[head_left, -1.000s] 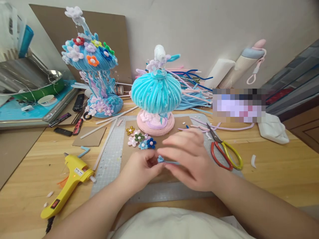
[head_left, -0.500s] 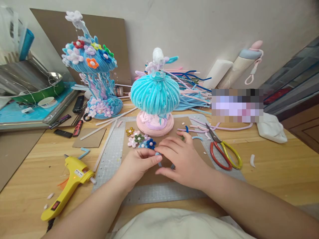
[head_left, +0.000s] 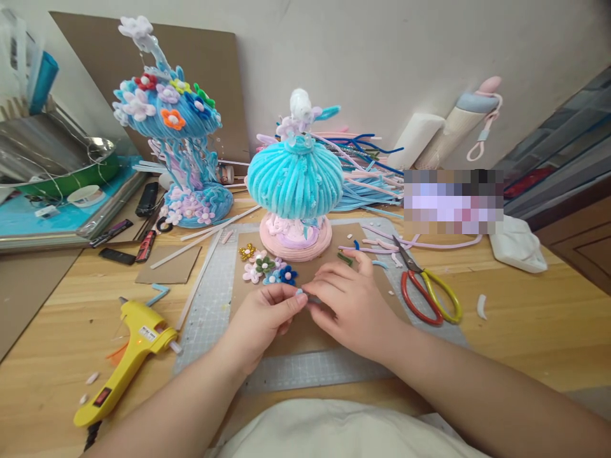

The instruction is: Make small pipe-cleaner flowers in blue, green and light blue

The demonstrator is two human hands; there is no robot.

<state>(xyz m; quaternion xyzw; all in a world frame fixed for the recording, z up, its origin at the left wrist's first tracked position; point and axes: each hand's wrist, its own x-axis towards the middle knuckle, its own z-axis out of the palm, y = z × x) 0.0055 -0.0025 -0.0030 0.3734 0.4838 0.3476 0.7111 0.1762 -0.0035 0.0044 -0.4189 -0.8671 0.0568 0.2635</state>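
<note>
Low over the brown cardboard sheet (head_left: 279, 340), my left hand (head_left: 261, 318) pinches a short light-blue pipe cleaner (head_left: 300, 292) between thumb and forefinger. My right hand (head_left: 358, 305) meets it from the right, its thumb and forefinger closed on the same piece; most of the piece is hidden by fingers. Just beyond my left hand lie several small pipe-cleaner flowers, among them a dark blue flower (head_left: 287, 275), a green flower (head_left: 264, 266) and a gold flower (head_left: 247, 252). Behind them stands a turquoise pipe-cleaner lamp shape (head_left: 294, 184) on a round pink base (head_left: 274, 249).
Scissors (head_left: 424, 289) with red and yellow handles lie at right, their blades open. A yellow glue gun (head_left: 136, 356) rests at left. Behind it stands a blue flower-covered jellyfish shape (head_left: 174, 121). Loose pipe cleaners (head_left: 367, 191) are piled at the back, near a bottle (head_left: 461, 117).
My right thumb has come up and closed with the forefinger on the light-blue pipe cleaner, whose curved length showed between the hands before. The whole view has shifted slightly.
</note>
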